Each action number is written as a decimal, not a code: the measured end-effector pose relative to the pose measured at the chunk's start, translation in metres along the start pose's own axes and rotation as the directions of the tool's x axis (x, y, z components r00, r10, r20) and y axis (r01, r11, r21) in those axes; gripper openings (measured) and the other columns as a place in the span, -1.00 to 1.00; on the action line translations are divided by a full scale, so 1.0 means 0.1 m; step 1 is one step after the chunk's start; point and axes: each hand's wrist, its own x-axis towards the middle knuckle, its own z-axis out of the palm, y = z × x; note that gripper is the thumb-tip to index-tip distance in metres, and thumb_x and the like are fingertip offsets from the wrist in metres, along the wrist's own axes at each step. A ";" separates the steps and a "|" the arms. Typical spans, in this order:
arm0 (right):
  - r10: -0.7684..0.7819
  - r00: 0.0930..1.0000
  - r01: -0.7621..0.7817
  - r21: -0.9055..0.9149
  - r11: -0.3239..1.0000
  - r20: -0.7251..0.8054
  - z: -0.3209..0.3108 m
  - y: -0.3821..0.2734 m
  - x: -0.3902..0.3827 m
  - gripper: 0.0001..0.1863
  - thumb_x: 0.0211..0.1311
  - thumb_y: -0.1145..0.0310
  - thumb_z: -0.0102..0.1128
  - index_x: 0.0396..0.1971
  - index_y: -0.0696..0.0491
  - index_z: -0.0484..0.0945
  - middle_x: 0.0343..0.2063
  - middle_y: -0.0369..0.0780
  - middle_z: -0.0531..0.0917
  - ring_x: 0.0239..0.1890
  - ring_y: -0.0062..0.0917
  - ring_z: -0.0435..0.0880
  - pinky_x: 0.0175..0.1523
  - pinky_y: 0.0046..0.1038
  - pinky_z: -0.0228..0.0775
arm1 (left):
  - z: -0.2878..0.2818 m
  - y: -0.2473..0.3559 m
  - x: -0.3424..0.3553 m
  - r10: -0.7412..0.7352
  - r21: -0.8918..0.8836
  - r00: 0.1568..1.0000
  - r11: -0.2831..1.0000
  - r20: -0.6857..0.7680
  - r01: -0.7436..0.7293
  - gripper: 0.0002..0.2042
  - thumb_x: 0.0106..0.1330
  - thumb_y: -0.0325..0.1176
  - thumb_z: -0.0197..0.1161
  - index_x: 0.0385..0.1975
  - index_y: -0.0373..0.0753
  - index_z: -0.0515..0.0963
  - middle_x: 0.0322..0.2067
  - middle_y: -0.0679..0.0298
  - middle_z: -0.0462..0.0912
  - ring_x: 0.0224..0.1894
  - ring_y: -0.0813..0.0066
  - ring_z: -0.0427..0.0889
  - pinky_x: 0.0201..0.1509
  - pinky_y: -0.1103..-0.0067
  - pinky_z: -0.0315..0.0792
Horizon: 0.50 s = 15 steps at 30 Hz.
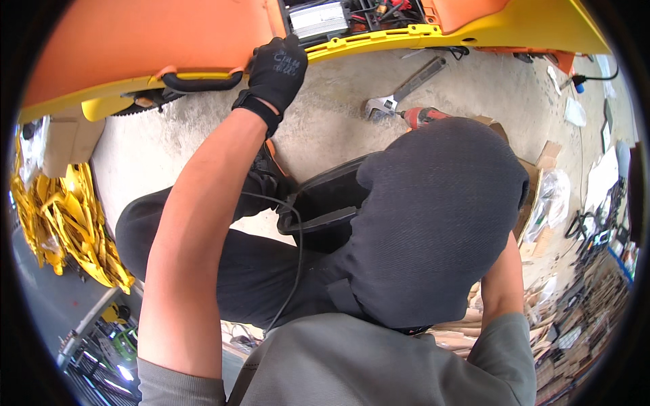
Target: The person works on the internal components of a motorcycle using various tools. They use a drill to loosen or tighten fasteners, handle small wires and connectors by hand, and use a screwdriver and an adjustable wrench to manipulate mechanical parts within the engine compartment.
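Note:
My left hand (277, 71), in a black glove, is closed at the edge of a large orange body panel (156, 40) with a yellow lower rim. The fingertips are partly hidden against the panel. Just left of the hand a black grab handle (202, 82) is fixed to the rim. Beyond my hand, an opening holds a silver finned box (318, 20) among wires. My right arm (504, 279) runs behind my raised right knee, which hides the right hand.
An adjustable wrench (406, 88) and a red power tool (425, 116) lie on the concrete floor. A black bin-like part (325, 196) stands between my legs. Crumpled yellow sheeting (74, 216) is at left; cardboard and plastic scraps (552, 196) lie at right. A thin cable (298, 257) crosses my leg.

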 end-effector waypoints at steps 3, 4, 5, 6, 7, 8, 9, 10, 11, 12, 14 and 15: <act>-0.019 0.999 0.021 0.054 0.998 -0.037 -0.10 0.14 -0.05 -0.49 0.13 0.40 0.26 0.11 0.13 0.42 0.09 -0.19 0.51 0.09 -0.48 0.47 0.22 -0.47 0.24 | -0.06 -0.07 0.07 0.035 0.020 0.999 0.999 0.001 -0.035 -0.88 0.14 -0.49 0.09 -0.36 -0.30 0.53 -0.47 0.02 0.61 -0.39 0.13 0.68 -0.37 0.32 0.56; -0.027 0.999 0.029 0.059 0.998 -0.045 -0.14 0.17 -0.06 -0.49 0.13 0.39 0.26 0.12 0.13 0.42 0.09 -0.18 0.51 0.10 -0.47 0.47 0.23 -0.46 0.24 | -0.05 -0.09 0.09 0.074 0.021 0.997 0.997 0.011 -0.074 -0.87 0.13 -0.48 0.11 -0.36 -0.31 0.54 -0.47 0.03 0.62 -0.41 0.13 0.68 -0.37 0.34 0.57; -0.031 0.999 0.033 0.046 0.998 -0.045 -0.17 0.19 -0.09 -0.49 0.14 0.39 0.26 0.12 0.13 0.42 0.10 -0.18 0.50 0.10 -0.47 0.46 0.24 -0.46 0.23 | -0.04 -0.11 0.10 0.114 0.021 0.993 0.993 0.020 -0.114 -0.86 0.12 -0.47 0.12 -0.36 -0.32 0.56 -0.46 0.04 0.62 -0.42 0.13 0.68 -0.36 0.35 0.57; -0.044 0.999 0.044 -0.014 0.999 -0.021 -0.19 0.16 -0.11 -0.49 0.14 0.38 0.26 0.12 0.13 0.42 0.11 -0.18 0.50 0.11 -0.46 0.46 0.25 -0.46 0.23 | -0.04 -0.16 0.12 0.147 0.013 0.989 0.989 0.037 -0.147 -0.86 0.12 -0.47 0.11 -0.35 -0.33 0.56 -0.46 0.04 0.63 -0.42 0.13 0.68 -0.35 0.35 0.57; -0.061 0.997 0.066 -0.139 0.988 0.036 -0.17 0.09 -0.11 -0.49 0.14 0.37 0.27 0.11 0.14 0.43 0.08 -0.19 0.52 0.09 -0.47 0.48 0.23 -0.46 0.25 | -0.06 -0.17 0.13 0.181 0.002 0.982 0.983 0.059 -0.181 -0.85 0.12 -0.47 0.11 -0.35 -0.33 0.56 -0.46 0.04 0.63 -0.42 0.13 0.68 -0.34 0.35 0.57; -0.073 0.993 0.094 -0.263 0.960 0.090 -0.17 0.00 -0.14 -0.50 0.14 0.35 0.29 0.10 0.15 0.44 0.05 -0.20 0.55 0.07 -0.48 0.50 0.21 -0.45 0.28 | -0.06 -0.15 0.15 0.196 -0.006 0.979 0.981 0.049 -0.196 -0.85 0.12 -0.47 0.11 -0.35 -0.33 0.56 -0.46 0.04 0.63 -0.42 0.13 0.68 -0.34 0.35 0.57; -0.078 0.994 0.095 -0.267 0.959 0.073 -0.14 -0.07 -0.18 -0.50 0.14 0.35 0.29 0.10 0.15 0.44 0.05 -0.20 0.55 0.07 -0.48 0.50 0.21 -0.45 0.28 | -0.07 -0.13 0.18 0.232 0.005 0.971 0.973 0.067 -0.233 -0.86 0.13 -0.47 0.10 -0.36 -0.34 0.55 -0.46 0.04 0.63 -0.42 0.14 0.68 -0.34 0.35 0.56; -0.027 0.998 0.035 -0.147 0.989 0.057 -0.04 -0.09 -0.19 -0.50 0.13 0.34 0.30 0.09 0.15 0.45 0.01 -0.21 0.57 0.02 -0.51 0.52 0.16 -0.47 0.32 | -0.09 -0.16 0.16 0.262 0.028 0.960 0.964 0.099 -0.266 -0.86 0.13 -0.47 0.10 -0.37 -0.34 0.55 -0.47 0.04 0.63 -0.42 0.14 0.68 -0.34 0.35 0.56; 0.027 0.998 -0.025 -0.024 0.999 0.049 0.01 -0.09 -0.19 -0.49 0.12 0.34 0.31 0.08 0.15 0.46 -0.04 -0.23 0.60 -0.04 -0.54 0.54 0.10 -0.48 0.37 | -0.10 -0.20 0.16 0.291 0.050 0.947 0.953 0.133 -0.299 -0.87 0.14 -0.47 0.09 -0.37 -0.34 0.55 -0.47 0.04 0.63 -0.43 0.15 0.67 -0.34 0.35 0.56; 0.098 0.994 -0.101 0.060 0.993 0.044 -0.01 -0.07 -0.21 -0.50 0.06 0.39 0.33 0.05 0.15 0.48 -0.09 -0.27 0.61 -0.12 -0.59 0.55 -0.02 -0.51 0.43 | -0.09 -0.20 0.18 0.323 0.050 0.941 0.943 0.102 -0.329 -0.88 0.14 -0.47 0.09 -0.38 -0.33 0.54 -0.50 0.06 0.61 -0.48 0.17 0.66 -0.40 0.37 0.55; 0.112 0.994 -0.112 -0.004 0.994 0.018 -0.04 -0.10 -0.23 -0.51 0.04 0.42 0.32 0.04 0.15 0.49 -0.11 -0.27 0.61 -0.13 -0.60 0.55 -0.04 -0.51 0.44 | -0.08 -0.22 0.18 0.351 0.082 0.931 0.930 0.101 -0.359 -0.88 0.13 -0.48 0.09 -0.38 -0.33 0.53 -0.52 0.07 0.60 -0.50 0.18 0.66 -0.43 0.38 0.54; 0.111 0.994 -0.111 -0.022 0.994 -0.016 -0.06 -0.07 -0.25 -0.54 0.02 0.44 0.30 0.00 0.15 0.51 -0.13 -0.27 0.62 -0.14 -0.60 0.55 -0.05 -0.51 0.43 | -0.08 -0.18 0.20 0.372 0.107 0.923 0.918 0.102 -0.382 -0.88 0.13 -0.49 0.09 -0.38 -0.32 0.53 -0.53 0.08 0.59 -0.52 0.20 0.65 -0.46 0.39 0.54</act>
